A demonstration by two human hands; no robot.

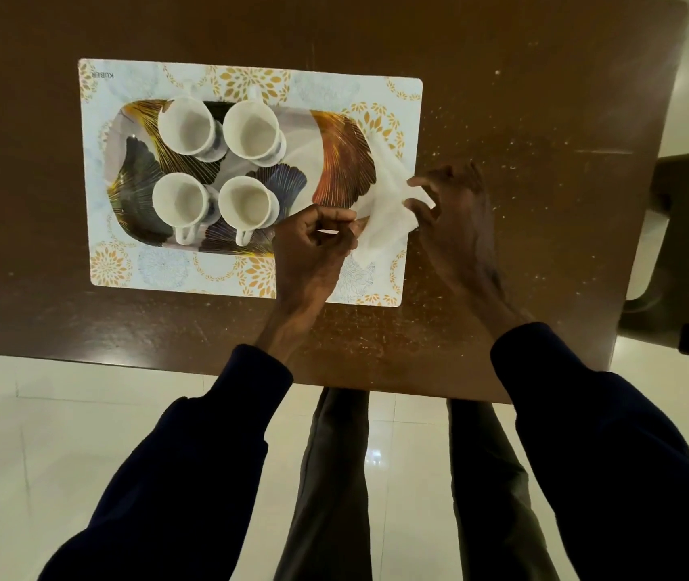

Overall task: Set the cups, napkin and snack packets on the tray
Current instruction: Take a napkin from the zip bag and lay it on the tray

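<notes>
— On the patterned placemat, why is the oval leaf-print tray left bare at its right end?

— Judging by the four white cups grouped at the tray's left, to leave room. The thin white napkin, crumpled and translucent, overhangs the tray's right edge.

— And the hands?

— The left hand pinches its near corner; the right hand grips its right edge with its fingertips, seemingly spreading it. No snack packets are visible.
</notes>
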